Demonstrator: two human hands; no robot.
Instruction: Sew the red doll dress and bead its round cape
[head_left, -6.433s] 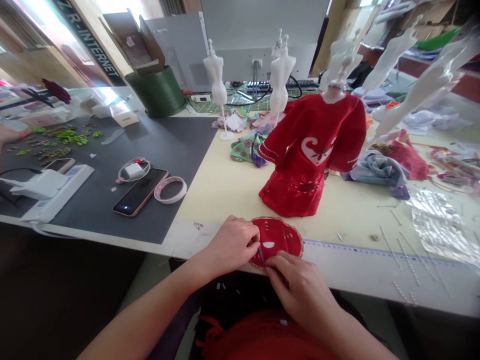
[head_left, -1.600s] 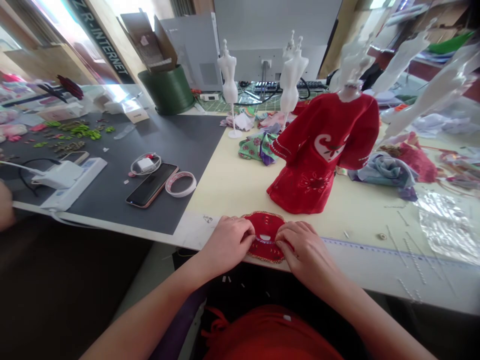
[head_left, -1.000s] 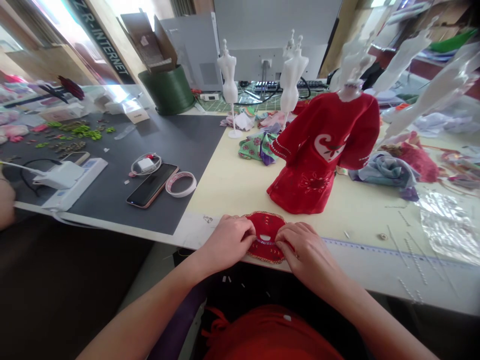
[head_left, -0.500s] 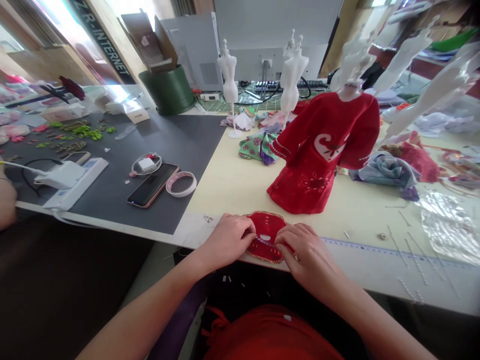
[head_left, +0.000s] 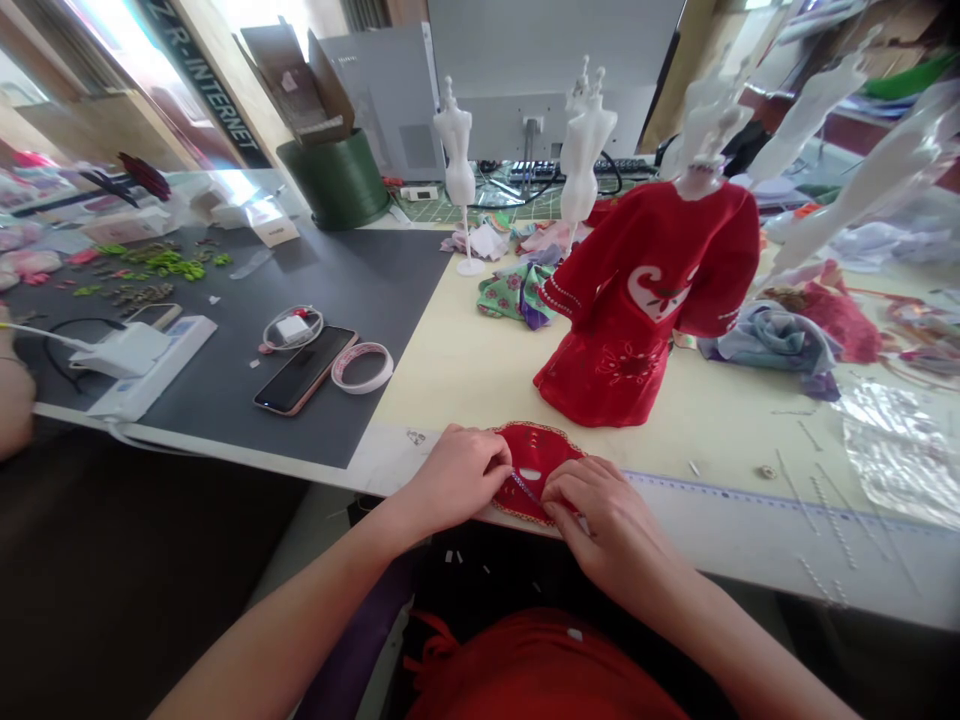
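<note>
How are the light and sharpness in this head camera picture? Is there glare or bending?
In the head view, the window is burned out white, the foil sheet shows glare, and the wide lens bends the table edge and leans the white dress stands; the left hand, right hand and red cloth piece look fairly sharp.

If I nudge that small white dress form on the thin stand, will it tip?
Probably. The dress form looks top-heavy on its thin rod, and its small round base gives little support. It looks light, so a slight push might topple it.
</note>
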